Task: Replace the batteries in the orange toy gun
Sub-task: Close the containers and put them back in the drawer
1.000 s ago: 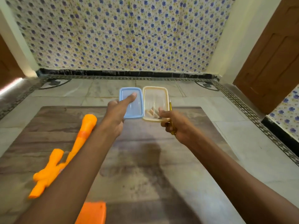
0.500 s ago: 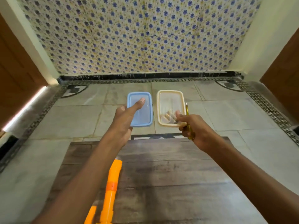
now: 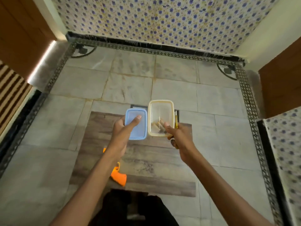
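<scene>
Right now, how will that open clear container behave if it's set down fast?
Probably light and flexible: the container is thin translucent plastic. Its loose contents, likely batteries, could roll, shifting weight. The right hand pinches only the near rim, so it may tilt.

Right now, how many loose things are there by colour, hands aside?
Blue: 1, the lid
Cream: 1, the box
Yellow: 1, the screwdriver
Orange: 1, the toy gun
Total: 4, leaving out the batteries in the box, too blurred to count.
</scene>
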`<action>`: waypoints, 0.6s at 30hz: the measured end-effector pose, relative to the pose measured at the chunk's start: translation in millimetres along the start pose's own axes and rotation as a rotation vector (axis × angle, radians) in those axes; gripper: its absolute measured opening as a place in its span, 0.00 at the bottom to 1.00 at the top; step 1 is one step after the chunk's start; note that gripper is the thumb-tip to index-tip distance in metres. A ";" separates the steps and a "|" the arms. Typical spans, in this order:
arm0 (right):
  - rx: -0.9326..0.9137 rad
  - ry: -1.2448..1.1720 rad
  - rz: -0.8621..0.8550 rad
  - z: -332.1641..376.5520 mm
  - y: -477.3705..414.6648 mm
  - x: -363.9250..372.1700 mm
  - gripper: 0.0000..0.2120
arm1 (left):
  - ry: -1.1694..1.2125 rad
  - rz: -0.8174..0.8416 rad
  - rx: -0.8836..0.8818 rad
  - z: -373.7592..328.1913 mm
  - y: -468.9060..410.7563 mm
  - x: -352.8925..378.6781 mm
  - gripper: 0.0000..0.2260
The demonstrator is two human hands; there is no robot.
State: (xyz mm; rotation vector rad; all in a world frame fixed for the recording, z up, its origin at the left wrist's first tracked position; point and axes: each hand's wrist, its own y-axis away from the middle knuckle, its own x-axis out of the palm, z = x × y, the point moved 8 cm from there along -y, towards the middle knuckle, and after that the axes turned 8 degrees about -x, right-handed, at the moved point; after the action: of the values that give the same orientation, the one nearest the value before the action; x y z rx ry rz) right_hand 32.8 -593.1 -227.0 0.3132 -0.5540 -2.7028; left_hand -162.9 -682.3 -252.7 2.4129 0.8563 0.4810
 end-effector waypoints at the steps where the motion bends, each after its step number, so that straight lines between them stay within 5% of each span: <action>1: 0.013 0.000 0.005 -0.2 12.9 1.1 0.06 | 0.009 -0.011 -0.030 2.7 15.4 -2.0 0.12; 4: 0.073 -0.016 0.076 -5.9 48.3 11.1 0.08 | 0.043 -0.054 -0.087 14.5 57.9 -18.1 0.19; 9: 0.059 0.036 0.197 -4.4 73.3 40.0 0.09 | 0.092 -0.160 -0.133 21.6 95.1 -55.6 0.14; 18: -0.045 0.160 0.445 16.6 93.5 141.5 0.11 | 0.252 -0.392 -0.013 13.7 136.9 -165.7 0.19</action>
State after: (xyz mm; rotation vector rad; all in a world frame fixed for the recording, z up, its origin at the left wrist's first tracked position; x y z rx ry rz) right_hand -72.2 -723.0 -193.2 0.3440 -0.4530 -2.2360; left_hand -213.5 -886.8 -208.1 2.1233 1.3926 0.6377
